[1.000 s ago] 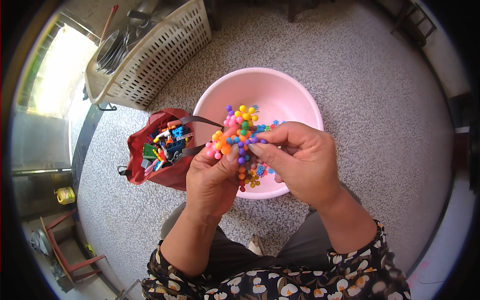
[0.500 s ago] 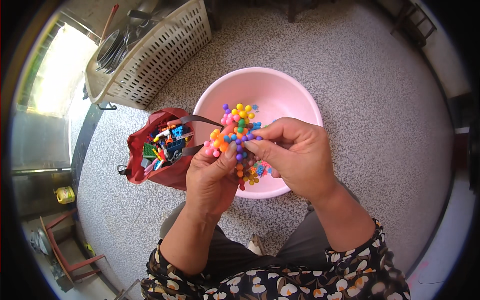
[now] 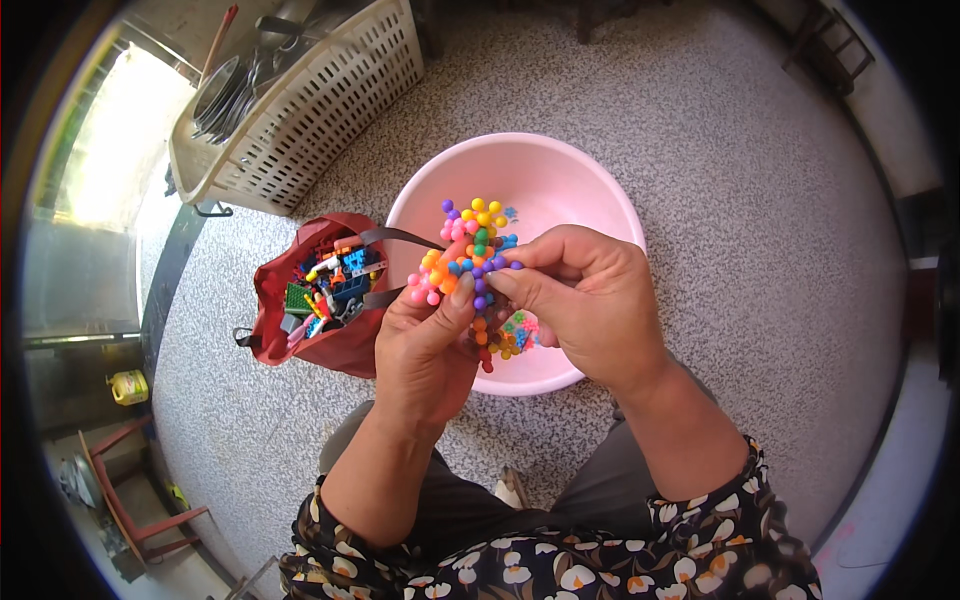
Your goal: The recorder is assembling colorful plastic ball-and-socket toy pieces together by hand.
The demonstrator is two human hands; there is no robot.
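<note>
Over a round pink basin (image 3: 530, 160), my left hand (image 3: 425, 345) grips a cluster of colourful knobbed plastic connector pieces (image 3: 438, 272), joined in yellow, pink, orange, green, blue and red. My right hand (image 3: 590, 295) pinches a purple connector piece (image 3: 480, 284) between thumb and forefinger at the cluster's right side. Whether that piece is joined to the rest I cannot tell. Below the hands, loose connector pieces (image 3: 521, 325) in pink, green and blue lie on the basin's bottom, partly hidden by fingers.
Left of the basin stands a red cloth bag (image 3: 330, 352) filled with mixed building toys; its dark straps reach over the basin's rim. A white slotted plastic basket (image 3: 320, 105) with pans is at the far left. A small reddish chair frame (image 3: 115, 480) and a yellow bottle (image 3: 128, 387) are at left.
Both hands and the cluster have shifted very slightly upward. The grip of each hand stays the same.
</note>
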